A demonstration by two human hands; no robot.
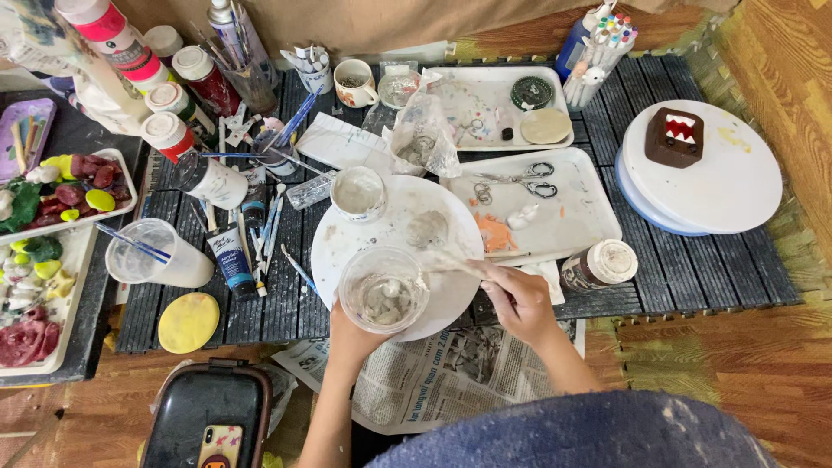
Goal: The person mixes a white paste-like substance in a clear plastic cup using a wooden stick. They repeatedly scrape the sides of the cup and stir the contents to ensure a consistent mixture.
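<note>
My left hand [349,334] holds a clear plastic cup [383,289] with grey-white paste inside, just above the near edge of a round white plate [451,225]. My right hand [518,299] grips a thin brush [455,263] whose blurred tip reaches toward the cup's rim. On the plate lies a grey smear [426,229], and a second cup of white paste [358,192] stands at its far left edge.
Two white trays [572,221] hold scissors, a small white figure and orange bits. A brown toothy figure [674,136] sits on a white turntable [737,186]. Paint bottles, brushes and tubes crowd the left. A jar [600,264], newspaper [433,377] and a black case with a phone [208,416] lie near me.
</note>
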